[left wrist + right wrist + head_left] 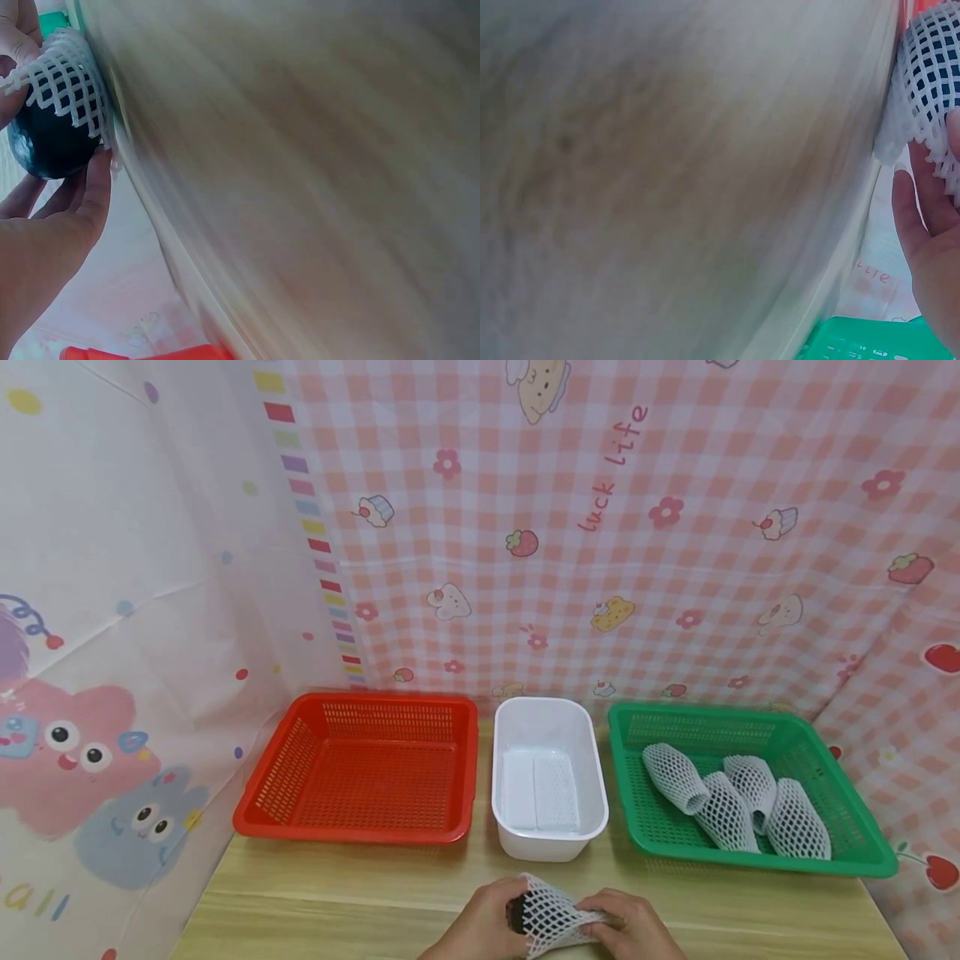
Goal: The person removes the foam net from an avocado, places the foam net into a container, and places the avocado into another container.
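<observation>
Head view: left hand (486, 925) on a dark object (515, 913), right hand (633, 928) on its white net sleeve (553, 915)

Clock centred on the netted object, near edge of the wood-grain table (337, 893); left to right:

- Between 9 and 10, far out: pale wall sheet (187, 635) with cartoon figures.
- 10 o'clock: red basket (352, 835), slotted walls, on the table.
- 9 o'clock, close in: left hand, fingers curled round the dark object — its bare end faces this palm.
- Centre: dark object, partly inside the net sleeve, between the two hands. Left wrist view shows it rounded and glossy, between 9 and 10 in that frame. Cannot tell whether it touches the table.
- 12 o'clock: white bin (546, 845); beyond it, pink checked curtain (480, 543) lettered "luck life".
- 3 o'clock, close in: right hand, thumb and fingers pinching the sleeve's narrowed end. Right wrist view puts the mesh near 2 in its frame, dark surface showing through the holes.
- 2 o'clock: green basket (675, 727), four more white sleeves (725, 814) lying inside — bunched, some touching.

Hands apart from each other, linked by the net.
</observation>
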`<state>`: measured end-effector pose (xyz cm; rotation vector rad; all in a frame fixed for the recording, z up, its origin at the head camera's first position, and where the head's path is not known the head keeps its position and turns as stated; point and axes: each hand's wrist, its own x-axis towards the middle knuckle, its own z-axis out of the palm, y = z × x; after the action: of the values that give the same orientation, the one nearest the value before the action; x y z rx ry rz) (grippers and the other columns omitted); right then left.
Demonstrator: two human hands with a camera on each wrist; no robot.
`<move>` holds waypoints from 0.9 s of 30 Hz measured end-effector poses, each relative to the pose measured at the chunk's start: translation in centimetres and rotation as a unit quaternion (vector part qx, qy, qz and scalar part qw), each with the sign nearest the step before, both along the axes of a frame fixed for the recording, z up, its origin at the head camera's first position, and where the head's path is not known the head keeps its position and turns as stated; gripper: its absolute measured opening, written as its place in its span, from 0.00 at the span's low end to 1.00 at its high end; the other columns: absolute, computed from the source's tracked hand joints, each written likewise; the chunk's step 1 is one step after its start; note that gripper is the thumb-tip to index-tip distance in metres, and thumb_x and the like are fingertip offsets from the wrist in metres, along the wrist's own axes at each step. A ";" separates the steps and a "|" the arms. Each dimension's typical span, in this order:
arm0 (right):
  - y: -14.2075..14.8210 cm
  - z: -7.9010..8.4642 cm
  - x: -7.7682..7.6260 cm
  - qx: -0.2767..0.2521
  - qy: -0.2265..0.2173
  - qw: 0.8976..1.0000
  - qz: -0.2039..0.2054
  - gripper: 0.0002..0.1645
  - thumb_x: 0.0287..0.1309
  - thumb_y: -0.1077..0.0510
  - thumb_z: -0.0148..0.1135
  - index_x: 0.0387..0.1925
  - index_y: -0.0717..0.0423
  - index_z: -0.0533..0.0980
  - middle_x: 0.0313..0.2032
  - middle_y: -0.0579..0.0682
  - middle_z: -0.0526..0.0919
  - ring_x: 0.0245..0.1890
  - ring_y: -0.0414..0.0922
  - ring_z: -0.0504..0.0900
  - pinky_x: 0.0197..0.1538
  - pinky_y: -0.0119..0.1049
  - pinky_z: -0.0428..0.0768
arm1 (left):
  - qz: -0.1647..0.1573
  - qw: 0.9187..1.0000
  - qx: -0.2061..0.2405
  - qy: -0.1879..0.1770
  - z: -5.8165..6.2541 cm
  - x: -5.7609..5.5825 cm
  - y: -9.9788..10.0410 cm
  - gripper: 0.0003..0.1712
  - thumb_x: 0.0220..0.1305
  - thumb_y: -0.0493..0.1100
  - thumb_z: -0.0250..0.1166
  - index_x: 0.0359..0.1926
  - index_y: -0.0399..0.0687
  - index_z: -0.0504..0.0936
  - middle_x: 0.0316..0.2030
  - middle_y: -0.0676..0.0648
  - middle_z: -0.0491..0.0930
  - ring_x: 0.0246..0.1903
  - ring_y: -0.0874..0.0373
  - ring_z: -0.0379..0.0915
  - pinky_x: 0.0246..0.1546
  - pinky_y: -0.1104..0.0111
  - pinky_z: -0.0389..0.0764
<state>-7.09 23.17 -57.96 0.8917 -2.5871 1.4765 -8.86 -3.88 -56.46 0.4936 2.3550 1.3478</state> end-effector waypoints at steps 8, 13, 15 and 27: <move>0.2 0.6 0.2 0.026 0.001 0.999 -0.027 0.11 0.57 0.65 0.76 0.43 0.54 0.86 0.40 0.43 0.88 0.40 0.31 0.81 0.38 0.32 0.83 | 0.002 0.999 0.012 0.034 0.0 0.2 -0.8 0.39 0.45 0.37 0.83 0.62 0.39 0.83 0.57 0.47 0.83 0.55 0.58 0.77 0.62 0.61 0.78; 0.4 0.7 0.3 0.029 -0.023 0.998 -0.043 0.09 0.58 0.62 0.76 0.42 0.55 0.86 0.39 0.43 0.88 0.39 0.30 0.81 0.36 0.32 0.84 | -0.005 0.995 0.037 0.091 -0.3 0.3 -1.4 0.37 0.44 0.35 0.81 0.61 0.37 0.83 0.57 0.47 0.83 0.55 0.60 0.78 0.61 0.65 0.78; 0.5 0.7 0.4 0.027 -0.026 0.998 -0.046 0.09 0.58 0.63 0.76 0.42 0.56 0.86 0.38 0.44 0.88 0.39 0.30 0.81 0.36 0.32 0.84 | -0.002 0.994 0.040 0.098 -0.4 0.3 -1.6 0.37 0.44 0.34 0.80 0.60 0.37 0.83 0.56 0.47 0.83 0.55 0.60 0.78 0.61 0.65 0.77; 1.0 0.4 0.5 0.005 -0.006 0.999 -0.053 0.10 0.56 0.68 0.75 0.40 0.57 0.86 0.38 0.43 0.88 0.39 0.30 0.82 0.35 0.33 0.85 | 0.007 0.996 0.079 0.040 -0.5 0.3 -2.4 0.36 0.48 0.39 0.81 0.62 0.47 0.84 0.55 0.54 0.82 0.52 0.64 0.76 0.57 0.69 0.78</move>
<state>-6.56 24.17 -57.60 0.7365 -2.6088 1.4468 -8.52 -6.29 -56.96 0.5875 2.3292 1.5577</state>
